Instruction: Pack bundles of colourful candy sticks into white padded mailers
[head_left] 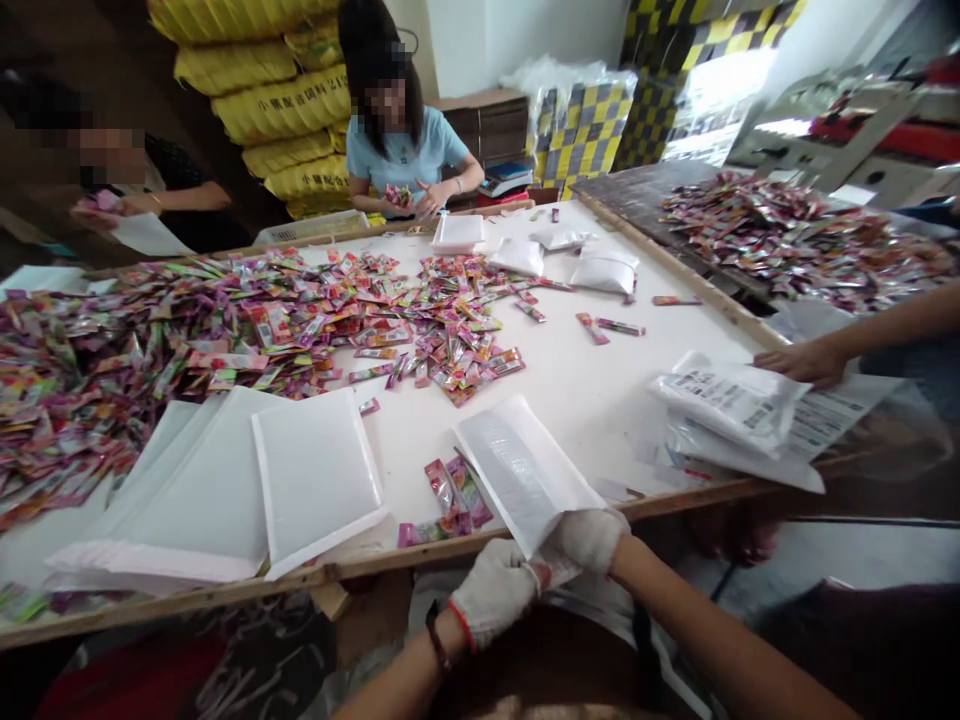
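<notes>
Head view: left hand (496, 592) grasps the near end of a white mailer (525, 465). Right hand (590, 540) touches it; I cannot tell its grip.

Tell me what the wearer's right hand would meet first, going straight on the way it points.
The white mailer: the gloved right hand is at its near end, aimed up and left along it. Its fingertips are hidden, so whether they are inside is unclear.
</notes>
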